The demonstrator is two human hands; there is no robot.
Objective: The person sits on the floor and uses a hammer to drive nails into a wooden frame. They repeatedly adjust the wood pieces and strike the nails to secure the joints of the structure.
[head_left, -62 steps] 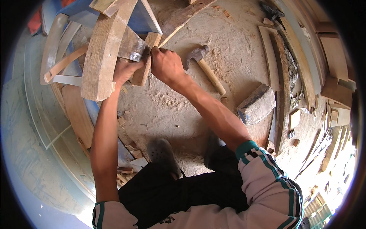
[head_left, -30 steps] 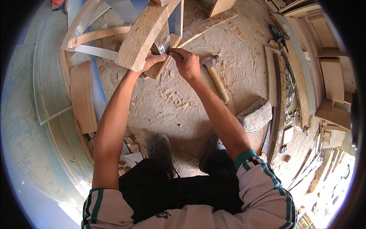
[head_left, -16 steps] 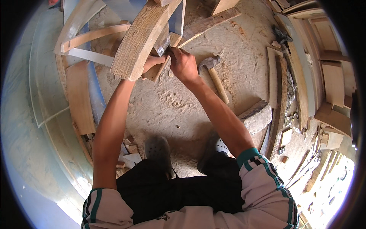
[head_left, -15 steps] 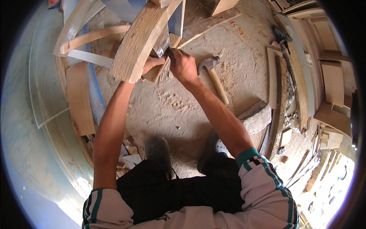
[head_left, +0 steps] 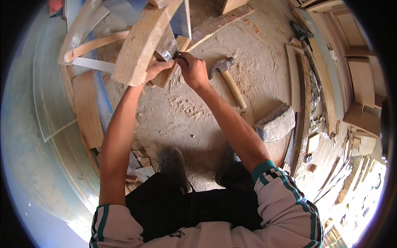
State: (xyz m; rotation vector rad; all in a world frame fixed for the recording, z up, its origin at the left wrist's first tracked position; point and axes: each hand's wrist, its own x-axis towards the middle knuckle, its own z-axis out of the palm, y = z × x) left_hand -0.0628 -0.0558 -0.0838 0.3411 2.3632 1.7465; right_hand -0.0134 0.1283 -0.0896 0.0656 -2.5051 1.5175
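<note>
Head view: condition of the surface, nearest first?

Rough, dusty floor (head_left: pixel 178 128), with dark shoes (head_left: pixel 171 165) planted on it. A stone block (head_left: pixel 276 124) sits ahead to the right. Past it, a hammer (head_left: pixel 230 83) lies with its handle toward the wearer.

And the work?

The small wooden block (head_left: pixel 164 79) is just right of the thick beam's (head_left: pixel 138 53) near end, under both hands. The left hand (head_left: pixel 154 69) has its thumb at the block; its fingers are hidden, so I cannot tell how firmly it grips. The right hand (head_left: pixel 193 72) pinches narrowly on a small dark item (head_left: pixel 178 55), too small to identify.

Edges and clearance?

Translucent sheets (head_left: pixel 51 87) bound the left, long planks (head_left: pixel 304 95) the right. Open floor extends from shoes to hands. Room rightward narrows at the hammer and stone. Beyond the hands, a board (head_left: pixel 223 25) slants across the floor.
</note>
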